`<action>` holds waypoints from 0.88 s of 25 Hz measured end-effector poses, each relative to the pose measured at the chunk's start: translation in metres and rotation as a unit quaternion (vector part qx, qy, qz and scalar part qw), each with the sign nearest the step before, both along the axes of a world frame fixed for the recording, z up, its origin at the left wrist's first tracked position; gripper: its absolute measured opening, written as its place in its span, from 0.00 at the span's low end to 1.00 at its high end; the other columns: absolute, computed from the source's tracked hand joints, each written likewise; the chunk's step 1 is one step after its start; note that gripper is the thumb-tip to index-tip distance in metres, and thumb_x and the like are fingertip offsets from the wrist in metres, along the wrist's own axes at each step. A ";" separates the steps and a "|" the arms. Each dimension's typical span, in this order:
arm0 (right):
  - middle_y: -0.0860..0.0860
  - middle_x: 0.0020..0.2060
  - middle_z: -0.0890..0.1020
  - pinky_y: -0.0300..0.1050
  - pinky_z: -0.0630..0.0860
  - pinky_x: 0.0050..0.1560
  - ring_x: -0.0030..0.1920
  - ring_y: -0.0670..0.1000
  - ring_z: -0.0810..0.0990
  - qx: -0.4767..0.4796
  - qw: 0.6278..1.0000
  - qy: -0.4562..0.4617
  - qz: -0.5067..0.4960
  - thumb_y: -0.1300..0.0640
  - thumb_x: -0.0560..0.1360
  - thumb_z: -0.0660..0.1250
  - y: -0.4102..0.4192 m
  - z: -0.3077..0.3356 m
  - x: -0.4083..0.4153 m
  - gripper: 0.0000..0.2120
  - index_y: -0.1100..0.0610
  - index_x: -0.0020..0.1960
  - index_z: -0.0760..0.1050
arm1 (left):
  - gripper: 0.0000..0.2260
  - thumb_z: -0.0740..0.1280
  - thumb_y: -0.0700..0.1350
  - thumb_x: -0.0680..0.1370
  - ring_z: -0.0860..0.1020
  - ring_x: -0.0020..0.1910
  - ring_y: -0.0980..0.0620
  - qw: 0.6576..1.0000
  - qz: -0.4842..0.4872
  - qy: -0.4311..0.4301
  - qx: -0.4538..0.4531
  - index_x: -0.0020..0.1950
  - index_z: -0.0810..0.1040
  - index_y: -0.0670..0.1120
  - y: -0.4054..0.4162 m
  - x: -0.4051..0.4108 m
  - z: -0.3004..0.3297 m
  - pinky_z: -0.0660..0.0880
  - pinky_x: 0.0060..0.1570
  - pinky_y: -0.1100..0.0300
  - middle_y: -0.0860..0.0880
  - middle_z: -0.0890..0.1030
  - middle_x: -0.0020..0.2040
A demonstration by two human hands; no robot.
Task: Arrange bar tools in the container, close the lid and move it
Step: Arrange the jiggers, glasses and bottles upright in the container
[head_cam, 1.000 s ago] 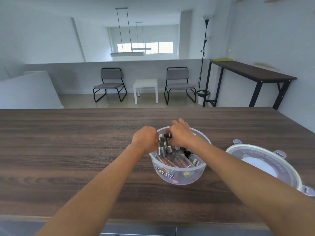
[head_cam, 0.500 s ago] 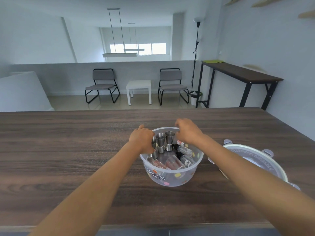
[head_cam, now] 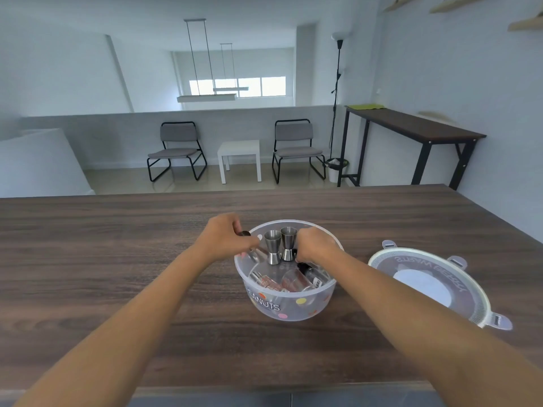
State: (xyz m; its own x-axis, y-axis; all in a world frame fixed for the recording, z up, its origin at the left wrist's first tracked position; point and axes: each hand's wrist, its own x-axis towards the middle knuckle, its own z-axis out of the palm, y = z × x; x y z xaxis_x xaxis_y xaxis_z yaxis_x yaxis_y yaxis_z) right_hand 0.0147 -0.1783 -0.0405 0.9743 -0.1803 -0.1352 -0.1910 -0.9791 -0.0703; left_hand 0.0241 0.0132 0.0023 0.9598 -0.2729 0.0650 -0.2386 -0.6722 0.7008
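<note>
- I see the clear round container (head_cam: pixel 289 301) sitting on the wood table (head_cam: pixel 117 259), centre of the head view, lid off.
- Two steel jiggers (head_cam: pixel 280 249) stand upright side by side in the far half of it, touching or nearly so.
- Near half: small glass bottles (head_cam: pixel 282 282) lying flat, plus a dark-capped one (head_cam: pixel 308 270) angled toward the right wall.
- My left hand (head_cam: pixel 224 237) is at the container's left rim, fingers curled around a metal tool (head_cam: pixel 245 234) that pokes out past the knuckles (can't tell what kind; only a dark rounded end and a bit of shaft show).
- My right hand (head_cam: pixel 316 245) is inside the right side, just beside the right jigger, fingers curled down. Can't tell if it holds anything; fingertips are hidden.
- Lid (head_cam: pixel 426 286) lies flat on the table to the right of the container, apart from it, printed text reading reversed, latch tabs sticking out around the edge.
</note>
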 end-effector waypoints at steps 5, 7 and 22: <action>0.54 0.54 0.82 0.43 0.72 0.38 0.53 0.55 0.81 -0.005 0.999 -0.011 -0.036 0.63 0.74 0.62 0.003 -0.008 0.004 0.13 0.58 0.56 0.77 | 0.06 0.68 0.33 0.67 0.84 0.32 0.48 0.902 0.066 0.272 -0.328 0.42 0.75 0.37 -0.001 -0.010 0.001 0.81 0.28 0.63 0.39 0.82 0.39; 0.55 0.54 0.82 0.43 0.71 0.38 0.53 0.56 0.81 0.002 0.999 -0.031 -0.034 0.63 0.74 0.61 0.002 -0.009 0.002 0.12 0.59 0.56 0.77 | 0.02 0.67 0.33 0.68 0.84 0.29 0.49 0.867 0.064 0.323 -0.375 0.40 0.77 0.37 -0.004 -0.013 0.001 0.80 0.25 0.64 0.41 0.83 0.33; 0.53 0.37 0.75 0.43 0.67 0.30 0.39 0.54 0.75 0.199 0.969 -0.131 -0.066 0.63 0.72 0.65 -0.015 0.002 -0.010 0.02 0.61 0.45 0.72 | 0.17 0.72 0.37 0.64 0.81 0.42 0.53 0.835 -0.112 0.377 -0.385 0.53 0.79 0.43 -0.010 -0.018 -0.008 0.78 0.49 0.62 0.48 0.84 0.43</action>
